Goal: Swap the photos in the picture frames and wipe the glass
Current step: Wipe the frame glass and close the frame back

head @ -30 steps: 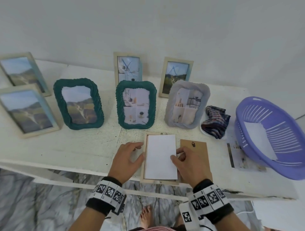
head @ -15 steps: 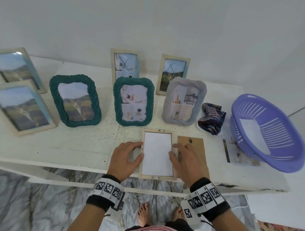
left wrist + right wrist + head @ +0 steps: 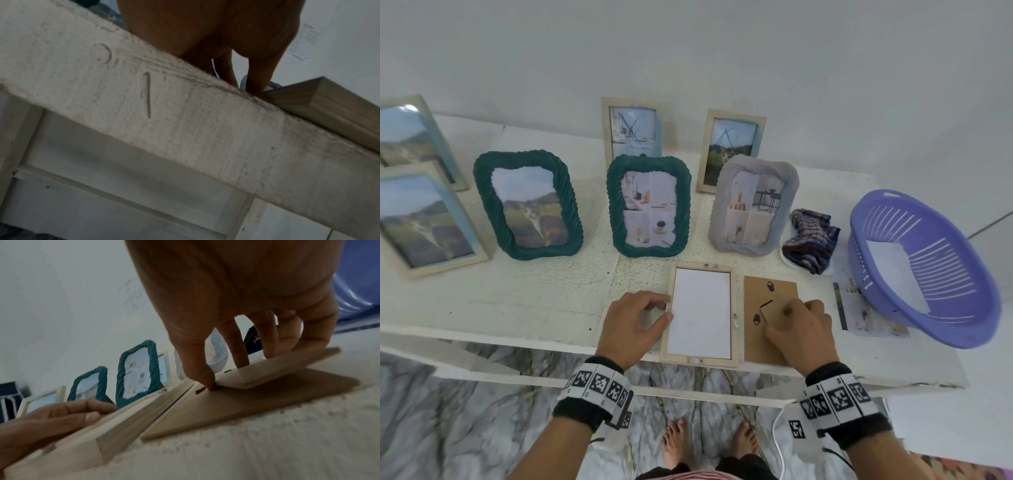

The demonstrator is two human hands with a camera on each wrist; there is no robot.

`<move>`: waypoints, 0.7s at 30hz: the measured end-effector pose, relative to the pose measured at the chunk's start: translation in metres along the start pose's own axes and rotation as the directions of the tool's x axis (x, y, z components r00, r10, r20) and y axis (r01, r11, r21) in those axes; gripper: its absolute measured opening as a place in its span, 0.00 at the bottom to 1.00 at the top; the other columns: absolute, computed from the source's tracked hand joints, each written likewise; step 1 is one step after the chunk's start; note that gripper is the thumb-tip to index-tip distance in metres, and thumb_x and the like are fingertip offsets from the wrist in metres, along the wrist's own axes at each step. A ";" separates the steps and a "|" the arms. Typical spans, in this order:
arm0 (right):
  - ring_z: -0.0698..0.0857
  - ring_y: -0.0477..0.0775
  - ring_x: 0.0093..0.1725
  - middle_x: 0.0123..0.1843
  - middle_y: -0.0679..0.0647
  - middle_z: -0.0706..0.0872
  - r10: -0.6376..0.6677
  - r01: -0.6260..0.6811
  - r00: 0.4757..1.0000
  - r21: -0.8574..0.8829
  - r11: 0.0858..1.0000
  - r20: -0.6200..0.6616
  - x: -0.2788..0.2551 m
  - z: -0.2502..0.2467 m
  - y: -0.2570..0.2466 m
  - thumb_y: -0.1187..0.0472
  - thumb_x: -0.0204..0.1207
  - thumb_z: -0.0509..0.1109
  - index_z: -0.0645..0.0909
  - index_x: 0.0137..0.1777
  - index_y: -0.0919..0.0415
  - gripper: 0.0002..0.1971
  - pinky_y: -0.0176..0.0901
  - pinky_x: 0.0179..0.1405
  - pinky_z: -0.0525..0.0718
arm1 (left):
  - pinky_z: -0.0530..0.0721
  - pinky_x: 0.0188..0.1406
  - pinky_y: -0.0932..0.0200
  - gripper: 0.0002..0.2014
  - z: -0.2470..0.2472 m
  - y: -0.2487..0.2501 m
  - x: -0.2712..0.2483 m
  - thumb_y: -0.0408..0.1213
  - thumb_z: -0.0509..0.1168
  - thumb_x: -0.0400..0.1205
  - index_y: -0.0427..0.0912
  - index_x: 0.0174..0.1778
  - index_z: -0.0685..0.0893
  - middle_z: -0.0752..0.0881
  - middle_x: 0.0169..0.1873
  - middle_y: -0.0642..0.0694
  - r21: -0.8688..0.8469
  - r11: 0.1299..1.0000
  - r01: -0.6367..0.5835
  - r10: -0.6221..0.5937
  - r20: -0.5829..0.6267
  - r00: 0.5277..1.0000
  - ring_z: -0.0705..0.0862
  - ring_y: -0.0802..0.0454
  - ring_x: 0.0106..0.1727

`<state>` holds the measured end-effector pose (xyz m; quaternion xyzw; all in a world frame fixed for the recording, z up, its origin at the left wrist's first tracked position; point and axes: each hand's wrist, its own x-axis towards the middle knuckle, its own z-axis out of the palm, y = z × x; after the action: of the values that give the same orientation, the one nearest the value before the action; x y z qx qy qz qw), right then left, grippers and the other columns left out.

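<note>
Head view: my left hand pinches the frame's left edge; my right hand pinches the stand flap on the backing board.

I log by my right hand: brown backing board under it; pale wood frame, white sheet to its left; lilac basket to its right; checked cloth (blue, red, white) beyond; two teal frames.

Right hand pinches the stand flap raised off the backing board, which lies flat beside the wooden frame; left hand holds that frame.
</note>
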<state>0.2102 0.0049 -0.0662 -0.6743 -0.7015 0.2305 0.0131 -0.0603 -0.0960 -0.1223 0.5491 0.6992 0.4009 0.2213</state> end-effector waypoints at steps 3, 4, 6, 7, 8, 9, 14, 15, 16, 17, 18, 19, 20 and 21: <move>0.73 0.66 0.61 0.61 0.59 0.71 0.010 -0.003 0.998 0.105 0.994 -0.067 0.002 -0.006 0.001 0.47 0.69 0.76 0.77 0.57 0.59 0.23 0.50 0.60 0.70 | 0.77 0.51 0.63 0.14 0.001 0.000 0.000 0.55 0.67 0.75 0.59 0.55 0.86 0.86 0.42 0.65 0.002 1.000 0.003 -0.003 -0.004 1.000 0.81 0.61 0.51; 0.73 0.66 0.61 0.61 0.60 0.71 -0.007 0.022 0.993 0.122 0.992 -0.119 0.000 -0.009 -0.002 0.47 0.68 0.77 0.77 0.57 0.59 0.23 0.51 0.62 0.70 | 0.78 0.50 0.62 0.14 0.001 0.001 0.000 0.56 0.66 0.75 0.59 0.55 0.86 0.86 0.41 0.65 0.002 1.000 0.002 -0.002 -0.005 1.000 0.81 0.60 0.49; 0.71 0.65 0.63 0.62 0.59 0.70 -0.064 0.090 0.980 0.138 0.986 -0.187 -0.006 -0.012 -0.013 0.46 0.68 0.77 0.78 0.57 0.59 0.24 0.52 0.63 0.71 | 0.81 0.49 0.56 0.16 0.002 0.002 -0.001 0.58 0.65 0.75 0.59 0.56 0.86 0.86 0.38 0.63 0.004 1.000 -0.003 0.003 0.001 1.000 0.82 0.57 0.42; 0.70 0.63 0.62 0.62 0.58 0.69 -0.101 0.128 0.976 0.136 0.982 -0.190 -0.010 -0.012 -0.021 0.45 0.68 0.76 0.78 0.57 0.58 0.24 0.51 0.63 0.71 | 0.82 0.48 0.53 0.17 0.002 0.003 -0.001 0.58 0.64 0.76 0.58 0.56 0.86 0.86 0.36 0.63 0.001 1.000 -0.005 0.005 0.006 1.000 0.83 0.55 0.40; 0.70 0.62 0.61 0.62 0.57 0.69 -0.144 0.169 0.972 0.122 0.978 -0.188 -0.014 -0.011 -0.028 0.44 0.69 0.75 0.78 0.57 0.58 0.23 0.50 0.62 0.72 | 0.84 0.47 0.51 0.17 0.003 0.003 -0.001 0.58 0.64 0.76 0.57 0.57 0.87 0.85 0.34 0.62 -0.005 1.000 -0.004 0.004 0.010 1.000 0.83 0.55 0.37; 0.70 0.62 0.60 0.62 0.57 0.69 -0.187 0.207 0.965 0.098 0.973 -0.185 -0.017 -0.007 -0.036 0.43 0.69 0.75 0.77 0.57 0.58 0.23 0.48 0.61 0.72 | 0.84 0.47 0.50 0.18 0.003 0.003 -0.001 0.58 0.64 0.76 0.57 0.57 0.87 0.85 0.33 0.61 -0.011 1.000 -0.001 0.001 0.014 1.000 0.83 0.54 0.36; 0.67 0.58 0.55 0.60 0.57 0.68 -0.289 0.290 0.948 -0.012 0.957 -0.131 -0.027 0.013 -0.066 0.43 0.72 0.70 0.75 0.57 0.60 0.23 0.45 0.57 0.73 | 0.85 0.50 0.43 0.16 0.002 0.002 -0.001 0.58 0.65 0.76 0.62 0.58 0.87 0.86 0.32 0.61 -0.030 0.999 0.033 -0.032 0.030 0.999 0.84 0.55 0.32; 0.67 0.58 0.54 0.60 0.57 0.68 -0.297 0.296 0.947 -0.029 0.955 -0.121 -0.026 0.016 -0.070 0.43 0.72 0.69 0.75 0.57 0.60 0.23 0.45 0.56 0.72 | 0.85 0.50 0.42 0.16 0.002 0.002 -0.001 0.58 0.65 0.76 0.62 0.58 0.87 0.86 0.32 0.61 -0.029 0.999 0.033 -0.031 0.037 0.999 0.84 0.55 0.32; 0.66 0.57 0.53 0.59 0.58 0.68 -0.306 0.302 0.946 -0.047 0.952 -0.111 -0.026 0.018 -0.074 0.43 0.72 0.68 0.75 0.57 0.60 0.23 0.45 0.55 0.72 | 0.85 0.51 0.41 0.16 0.002 0.002 0.000 0.58 0.65 0.77 0.62 0.58 0.87 0.86 0.31 0.62 -0.031 0.999 0.032 -0.030 0.045 0.999 0.84 0.55 0.32; 0.64 0.56 0.52 0.60 0.58 0.68 -0.309 0.304 0.946 -0.062 0.951 -0.096 -0.025 0.019 -0.077 0.42 0.73 0.68 0.74 0.58 0.59 0.23 0.44 0.55 0.72 | 0.85 0.51 0.41 0.16 0.002 0.002 0.000 0.58 0.65 0.77 0.62 0.59 0.87 0.87 0.31 0.62 -0.034 0.999 0.030 -0.028 0.054 0.998 0.85 0.56 0.32; 0.64 0.55 0.52 0.60 0.57 0.68 -0.309 0.304 0.948 -0.073 0.950 -0.080 -0.025 0.021 -0.079 0.43 0.73 0.67 0.73 0.58 0.59 0.23 0.44 0.56 0.72 | 0.85 0.51 0.40 0.16 0.001 0.001 0.000 0.58 0.64 0.78 0.62 0.60 0.86 0.87 0.30 0.63 -0.036 0.999 0.030 -0.028 0.061 0.998 0.85 0.56 0.32; 0.64 0.55 0.53 0.60 0.57 0.68 -0.309 0.303 0.949 -0.079 0.950 -0.067 -0.024 0.022 -0.081 0.43 0.74 0.67 0.73 0.59 0.59 0.23 0.45 0.57 0.73 | 0.84 0.51 0.40 0.16 0.001 0.001 0.000 0.59 0.64 0.78 0.62 0.60 0.86 0.87 0.30 0.63 -0.037 0.999 0.031 -0.029 0.066 0.997 0.85 0.56 0.32; 0.65 0.56 0.54 0.60 0.58 0.68 -0.307 0.302 0.950 -0.081 0.950 -0.059 -0.022 0.023 -0.082 0.43 0.74 0.67 0.73 0.60 0.59 0.22 0.45 0.57 0.74 | 0.84 0.51 0.40 0.17 0.001 0.001 0.000 0.59 0.64 0.78 0.62 0.60 0.86 0.87 0.30 0.63 -0.039 0.999 0.033 -0.030 0.067 0.997 0.86 0.56 0.32; 0.66 0.56 0.55 0.61 0.58 0.68 -0.305 0.300 0.951 -0.077 0.951 -0.055 -0.021 0.025 -0.083 0.43 0.74 0.67 0.73 0.60 0.59 0.23 0.46 0.57 0.75 | 0.84 0.52 0.40 0.17 0.001 0.001 0.001 0.59 0.64 0.78 0.62 0.60 0.86 0.87 0.30 0.64 -0.039 0.999 0.033 -0.030 0.066 0.997 0.86 0.56 0.32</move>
<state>0.1260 -0.0219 -0.0538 -0.5660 -0.8032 0.1793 0.0485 -0.0591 -0.0950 -0.1218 0.5463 0.6919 0.3932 0.2613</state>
